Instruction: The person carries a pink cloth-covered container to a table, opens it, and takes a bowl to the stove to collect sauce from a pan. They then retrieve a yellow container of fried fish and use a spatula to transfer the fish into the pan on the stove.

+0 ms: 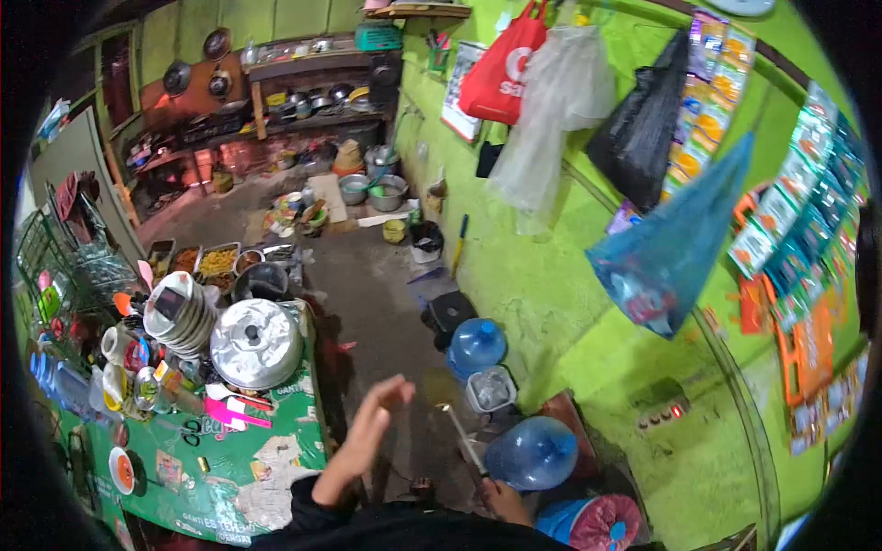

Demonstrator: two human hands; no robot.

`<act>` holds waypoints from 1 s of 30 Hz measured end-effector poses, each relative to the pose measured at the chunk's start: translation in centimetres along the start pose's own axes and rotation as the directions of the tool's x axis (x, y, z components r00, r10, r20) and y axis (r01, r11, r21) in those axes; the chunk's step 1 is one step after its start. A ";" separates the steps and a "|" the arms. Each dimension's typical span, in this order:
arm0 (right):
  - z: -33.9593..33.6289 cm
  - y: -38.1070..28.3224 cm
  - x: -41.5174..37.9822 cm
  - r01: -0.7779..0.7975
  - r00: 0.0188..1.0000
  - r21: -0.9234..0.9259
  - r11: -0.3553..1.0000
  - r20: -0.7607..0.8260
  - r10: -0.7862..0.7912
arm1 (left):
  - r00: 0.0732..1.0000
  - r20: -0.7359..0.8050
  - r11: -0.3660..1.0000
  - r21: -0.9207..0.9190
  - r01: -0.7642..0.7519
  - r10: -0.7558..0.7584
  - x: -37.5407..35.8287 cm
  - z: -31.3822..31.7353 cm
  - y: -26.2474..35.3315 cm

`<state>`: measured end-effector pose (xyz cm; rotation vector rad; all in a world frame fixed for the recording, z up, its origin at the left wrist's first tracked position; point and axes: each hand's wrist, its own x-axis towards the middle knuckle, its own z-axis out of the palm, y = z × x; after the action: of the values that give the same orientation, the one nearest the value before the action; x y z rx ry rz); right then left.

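My left hand (pixel 369 430) is raised over the dark floor, just right of the green table (pixel 303 427). Its fingers point up and to the right, and nothing shows in its grasp. Low in the view, my right hand (pixel 503 500) is closed around the handle of a long thin tool (pixel 467 443), perhaps a knife. The tool slants up and left, with a small bright spot at its tip. A large blue water jug (pixel 533 454) lies just right of it. The fingertips of my right hand are partly hidden.
On the table are a round metal lid (pixel 256 343), stacked white bowls (pixel 184 317) and pink utensils. Along the green wall (pixel 588 358) stand another blue jug (pixel 478 344) and a clear tub (pixel 491 389). Bags hang above. Pots (pixel 388 193) stand farther back.
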<state>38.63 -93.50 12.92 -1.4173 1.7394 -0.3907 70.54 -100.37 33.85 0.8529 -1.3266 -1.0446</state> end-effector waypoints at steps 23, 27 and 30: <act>-4.1 -33.9 58.2 0.364 0.901 -0.295 0.884 0.351 -0.254 | 0.750 0.026 0.750 0.027 -0.661 0.661 40.5 -14.9 6.3; -1.1 -42.5 67.6 0.455 0.859 -0.280 0.845 0.387 -0.334 | 0.868 -0.047 0.837 0.297 -0.460 0.494 45.4 -21.7 -0.3; 2.5 -49.9 74.0 0.548 0.789 -0.199 0.813 0.446 -0.423 | 0.979 -0.100 0.967 0.201 -0.156 0.179 49.2 -28.9 -6.5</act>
<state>72.33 -176.18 15.89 -2.0427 1.1241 -0.0835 96.18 -151.12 41.93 0.9136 -1.3888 -0.7311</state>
